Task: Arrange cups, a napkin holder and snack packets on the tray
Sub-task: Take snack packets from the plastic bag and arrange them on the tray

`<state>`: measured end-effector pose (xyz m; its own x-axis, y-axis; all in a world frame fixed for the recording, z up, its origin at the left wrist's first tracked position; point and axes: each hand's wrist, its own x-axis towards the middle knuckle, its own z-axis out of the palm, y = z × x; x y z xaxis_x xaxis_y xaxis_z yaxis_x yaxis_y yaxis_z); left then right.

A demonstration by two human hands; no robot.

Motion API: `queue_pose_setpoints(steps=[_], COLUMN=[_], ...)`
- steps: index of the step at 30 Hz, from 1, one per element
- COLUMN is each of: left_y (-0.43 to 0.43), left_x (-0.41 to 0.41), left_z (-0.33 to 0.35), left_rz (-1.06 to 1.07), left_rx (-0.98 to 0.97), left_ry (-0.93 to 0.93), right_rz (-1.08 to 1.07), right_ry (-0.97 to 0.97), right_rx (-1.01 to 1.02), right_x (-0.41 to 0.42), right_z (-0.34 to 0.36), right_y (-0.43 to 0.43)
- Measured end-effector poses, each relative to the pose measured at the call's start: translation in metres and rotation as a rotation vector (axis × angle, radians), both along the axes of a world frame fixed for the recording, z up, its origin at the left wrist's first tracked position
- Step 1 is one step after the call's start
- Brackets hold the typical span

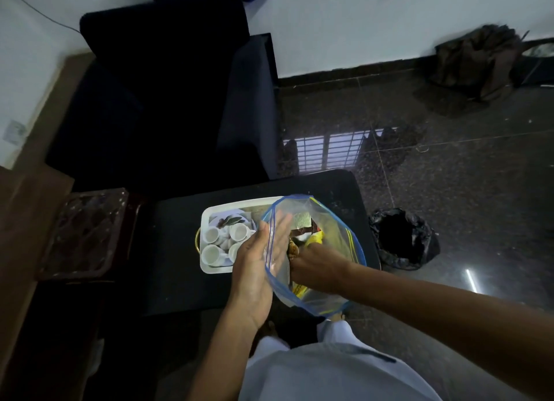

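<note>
Pale shirt [329, 376] fills our 6 o'clock edge, and both bare forearms run up from it toward the middle of the view. Left hand [254, 262]: fingers straight and together, palm laid flat against the outer wall of a clear zip bag [338, 229] with a blue rim, steadying its mouth; nothing gripped. Right hand [314, 265]: pushed into the bag from 4 o'clock, wrist at the rim, fingers buried among the snack packets [311, 238], yellow and brown; we cannot tell whether they have closed on one. The bag is held above the right half of a low black table [174, 250]. Tray [209, 270], white and rectangular, sits on that table just at 9 o'clock of the bag, with a gold handle [196, 240] on its left end. Four white cups [209, 235] are grouped on its near-left part; the left hand covers part of the nearest right one and hides the tray's near-right corner. The bag wall blocks our view of the tray's right side. Beyond the table, at 11 o'clock, a black armchair [150, 101] stands against the white wall. At 3 o'clock of the table a black bin liner [401, 238] sits on the dark polished floor [464, 166], which mirrors a barred window. A brown bundle of cloth [479, 62] lies by the wall at 2 o'clock.
</note>
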<state>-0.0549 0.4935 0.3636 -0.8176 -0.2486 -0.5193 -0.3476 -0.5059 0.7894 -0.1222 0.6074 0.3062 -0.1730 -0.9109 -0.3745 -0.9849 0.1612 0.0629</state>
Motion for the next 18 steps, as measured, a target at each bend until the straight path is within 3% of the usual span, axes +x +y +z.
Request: queue_pose_setpoints(steps=[6, 13, 18], left_y=[-0.027, -0.05, -0.072], left_x=[0.016, 0.04, 0.055], left_z=[0.001, -0.005, -0.013], left_rz=[0.024, 0.096, 0.106], left_rx=[-0.002, 0.165, 0.174], left_ry=[0.024, -0.046, -0.066], right_rz=[0.019, 0.041, -0.111], right_ry=[0.006, -0.048, -0.25], right_rx=[-0.038, -0.11, -0.255], right_x=[0.009, 0.019, 0.018], right_z=[0.014, 0.083, 0.148], right_y=[-0.014, -0.029, -0.02])
